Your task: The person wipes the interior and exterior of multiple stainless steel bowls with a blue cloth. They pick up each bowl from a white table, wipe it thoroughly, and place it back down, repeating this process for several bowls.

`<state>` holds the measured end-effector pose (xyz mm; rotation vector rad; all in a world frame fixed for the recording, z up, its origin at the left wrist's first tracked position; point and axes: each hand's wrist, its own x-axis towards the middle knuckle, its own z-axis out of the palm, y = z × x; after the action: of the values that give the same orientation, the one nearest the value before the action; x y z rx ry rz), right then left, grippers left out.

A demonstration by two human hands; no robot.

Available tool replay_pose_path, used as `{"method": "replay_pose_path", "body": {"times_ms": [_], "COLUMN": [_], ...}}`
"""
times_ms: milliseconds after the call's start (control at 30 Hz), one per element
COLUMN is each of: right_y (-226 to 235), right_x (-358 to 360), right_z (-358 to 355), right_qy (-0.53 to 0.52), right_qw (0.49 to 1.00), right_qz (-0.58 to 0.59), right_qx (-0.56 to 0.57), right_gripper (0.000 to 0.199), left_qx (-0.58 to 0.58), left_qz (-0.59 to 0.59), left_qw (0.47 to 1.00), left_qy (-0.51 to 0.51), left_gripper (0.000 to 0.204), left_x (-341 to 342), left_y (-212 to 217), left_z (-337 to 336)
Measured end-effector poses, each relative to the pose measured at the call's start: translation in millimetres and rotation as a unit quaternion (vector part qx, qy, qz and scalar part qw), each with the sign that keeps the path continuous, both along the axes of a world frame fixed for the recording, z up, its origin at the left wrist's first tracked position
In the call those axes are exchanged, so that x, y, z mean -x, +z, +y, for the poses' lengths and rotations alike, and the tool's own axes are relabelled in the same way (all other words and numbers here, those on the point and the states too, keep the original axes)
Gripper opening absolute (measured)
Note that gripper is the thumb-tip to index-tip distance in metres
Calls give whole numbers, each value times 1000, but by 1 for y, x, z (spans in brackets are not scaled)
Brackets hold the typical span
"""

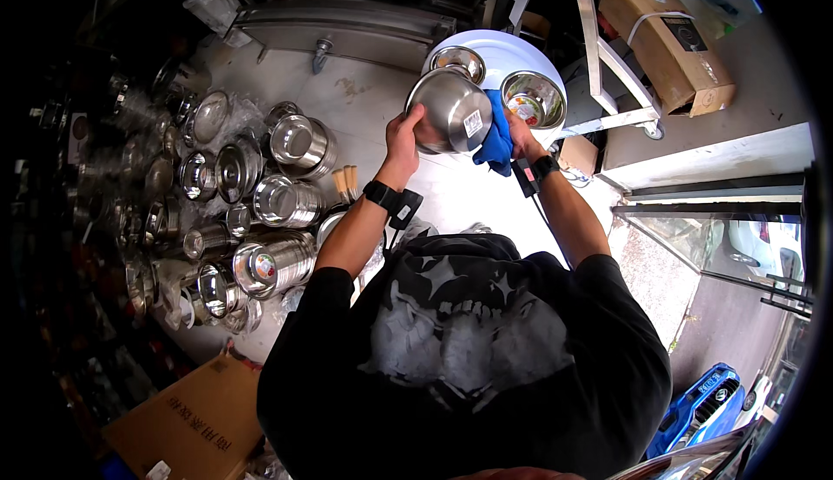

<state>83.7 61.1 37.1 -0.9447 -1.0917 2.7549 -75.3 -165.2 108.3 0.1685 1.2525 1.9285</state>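
Observation:
A round stainless steel bowl (pixel 442 109), its outer side with a white label turned up, is held up in front of me. My left hand (pixel 402 143) grips its left edge, thumb on the outside. On the right side, my right hand (pixel 519 137) is closed on a blue cloth (pixel 495 140) that lies against the bowl's wall. Behind stands a round white table or stool top (pixel 496 49). On it are a shiny steel bowl (pixel 533 101) with a coloured sticker inside and another steel bowl (pixel 460 63), partly hidden by the held one.
Many stacked steel pots and bowls (pixel 273 263) cover the floor at my left, some in plastic wrap. Wooden handles (pixel 345 182) stick up near my left forearm. A metal frame on casters (pixel 618 90) and a cardboard box (pixel 666 42) stand at the far right. Another carton (pixel 186 415) lies at the near left.

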Motion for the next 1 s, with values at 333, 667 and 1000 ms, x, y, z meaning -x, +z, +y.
{"method": "replay_pose_path", "body": {"times_ms": [333,667,1000], "right_y": [119,84,25], "right_x": [37,20,13], "right_z": [-65,-86,-44], "right_qy": [-168,-178,-297], "right_qw": [667,602,864], "right_qz": [-63,-28,26], "right_qx": [-724,-778,-405], "right_gripper": [63,79,66], "left_qx": [-16,-132,-50], "left_qz": [-96,-213,-196], "left_qw": [995,968,979], "left_qy": [5,-5,-36], "left_gripper": [45,57,48], "left_x": [-1,17,42], "left_y": [-22,3,-16], "left_z": [49,58,22]}}
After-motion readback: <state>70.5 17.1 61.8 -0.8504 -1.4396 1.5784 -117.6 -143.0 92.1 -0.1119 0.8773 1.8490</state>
